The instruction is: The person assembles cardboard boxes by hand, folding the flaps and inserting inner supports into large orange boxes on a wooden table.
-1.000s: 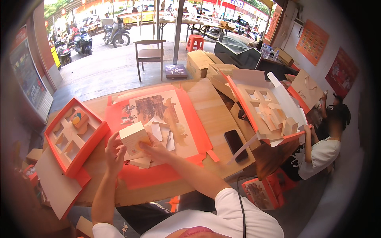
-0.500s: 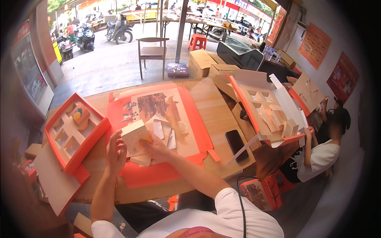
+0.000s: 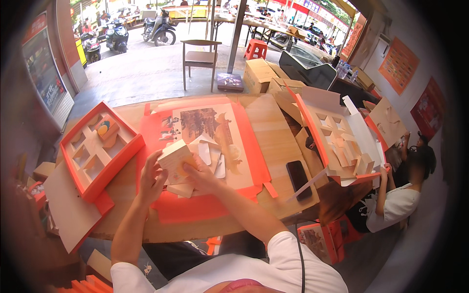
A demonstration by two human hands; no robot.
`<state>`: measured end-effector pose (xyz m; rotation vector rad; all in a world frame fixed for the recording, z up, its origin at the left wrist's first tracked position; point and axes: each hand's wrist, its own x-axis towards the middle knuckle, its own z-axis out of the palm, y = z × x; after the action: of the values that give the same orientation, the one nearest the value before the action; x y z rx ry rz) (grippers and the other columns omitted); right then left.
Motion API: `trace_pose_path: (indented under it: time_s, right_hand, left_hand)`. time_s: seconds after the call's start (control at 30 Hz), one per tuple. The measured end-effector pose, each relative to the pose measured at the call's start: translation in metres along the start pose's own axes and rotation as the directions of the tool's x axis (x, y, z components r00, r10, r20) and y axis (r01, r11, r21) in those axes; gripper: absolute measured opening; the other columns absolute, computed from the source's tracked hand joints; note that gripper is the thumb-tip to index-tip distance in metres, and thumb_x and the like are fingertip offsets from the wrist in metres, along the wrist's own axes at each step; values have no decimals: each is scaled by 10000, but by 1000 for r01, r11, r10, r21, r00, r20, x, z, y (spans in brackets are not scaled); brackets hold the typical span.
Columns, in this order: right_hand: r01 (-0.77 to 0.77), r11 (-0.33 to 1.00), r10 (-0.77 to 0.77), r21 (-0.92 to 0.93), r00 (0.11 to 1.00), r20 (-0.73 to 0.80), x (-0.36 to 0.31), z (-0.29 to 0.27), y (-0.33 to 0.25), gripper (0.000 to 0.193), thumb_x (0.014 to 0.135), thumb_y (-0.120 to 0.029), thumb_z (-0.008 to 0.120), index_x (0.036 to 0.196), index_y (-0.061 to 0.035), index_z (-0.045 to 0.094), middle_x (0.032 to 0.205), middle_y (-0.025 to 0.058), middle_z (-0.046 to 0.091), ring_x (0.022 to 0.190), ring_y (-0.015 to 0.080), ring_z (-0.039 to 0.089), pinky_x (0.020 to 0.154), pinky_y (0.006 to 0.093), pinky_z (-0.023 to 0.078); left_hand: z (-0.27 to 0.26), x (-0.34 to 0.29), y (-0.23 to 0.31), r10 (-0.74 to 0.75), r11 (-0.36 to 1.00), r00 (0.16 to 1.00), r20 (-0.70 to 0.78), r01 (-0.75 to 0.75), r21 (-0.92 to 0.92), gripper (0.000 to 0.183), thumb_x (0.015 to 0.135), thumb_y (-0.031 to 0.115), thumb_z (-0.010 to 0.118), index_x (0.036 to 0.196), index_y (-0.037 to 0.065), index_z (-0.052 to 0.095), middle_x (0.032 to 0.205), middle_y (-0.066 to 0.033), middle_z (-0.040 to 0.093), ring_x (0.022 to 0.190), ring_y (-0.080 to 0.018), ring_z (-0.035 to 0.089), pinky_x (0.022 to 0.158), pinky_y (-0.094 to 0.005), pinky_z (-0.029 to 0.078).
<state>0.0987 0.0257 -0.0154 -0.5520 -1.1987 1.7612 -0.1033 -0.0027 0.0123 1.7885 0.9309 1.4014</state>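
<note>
Between my two hands is a small cream cardboard box, tilted, above a printed orange-and-tan sheet. My right hand grips its right side, thumb pressed on the near face. Curled fingers of my left hand rest along the box's left edge. Below the hands lie loose pale cardboard pieces, partly hidden by the right hand. To the left stands an open orange gift box with a divided tan insert; one of its compartments holds an item with a round blue-and-yellow mark.
A black phone lies on the wooden table at right. Beyond it, a co-worker has a hand at another open orange box with a divider insert. A tan flap overhangs the table's left edge. A dark cable hangs near my right arm.
The view has shifted, so the scene sits farther right. The small box remains in my hands, tilted a little more, and my left fingers have come closer against its edge.
</note>
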Motion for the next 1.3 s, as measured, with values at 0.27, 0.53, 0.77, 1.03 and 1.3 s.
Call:
trace_pose_path:
  time_s: [0.27, 0.53, 0.77, 1.03, 1.3]
  right_hand:
    - [-13, 997, 13, 81, 1000, -6, 3, -1, 4, 506, 1004, -303, 584, 1382, -50, 362, 1250, 45, 516, 1159, 104, 497, 958, 282, 445]
    - [-11, 988, 14, 156, 1000, -16, 1, 4, -2, 456, 1025, -272, 547, 1383, -55, 366, 1257, 42, 514, 1167, 106, 503, 965, 294, 460]
    - [27, 996, -27, 81, 1000, -5, 4, -4, 10, 446, 1022, -241, 556, 1384, -52, 377, 1253, 35, 519, 1166, 102, 501, 966, 287, 451]
    - [8, 995, -7, 99, 1000, -14, 7, -4, 10, 428, 1013, -212, 574, 1372, -66, 393, 1244, 29, 526, 1150, 102, 506, 961, 289, 454]
    - [51, 981, -47, 186, 999, -25, 4, -3, 13, 427, 1007, -205, 585, 1356, -51, 394, 1231, 42, 524, 1138, 102, 500, 982, 285, 431]
  left_hand:
    - [0, -1, 1, -12, 997, 1000, -8, 12, -79, 515, 888, -70, 418, 1389, 15, 338, 1201, -162, 553, 1111, -228, 606, 850, -324, 527]
    - [-2, 1, -6, 25, 999, 999, 22, -24, -30, 544, 851, -92, 377, 1380, 27, 336, 1181, -168, 562, 1117, -231, 607, 881, -326, 496]
    - [0, 1, -7, -13, 1000, 1000, -29, 12, -28, 496, 847, -99, 495, 1317, 28, 396, 1153, -139, 592, 1019, -211, 655, 796, -317, 554]
    - [-11, 3, -9, -31, 999, 998, -53, 33, 42, 362, 880, -65, 539, 1228, 14, 479, 1056, -113, 617, 942, -159, 653, 752, -291, 541]
    - [-8, 4, -20, 26, 1000, 999, -26, -27, -11, 323, 905, -52, 458, 1223, 1, 446, 1000, -156, 628, 914, -191, 662, 767, -312, 531]
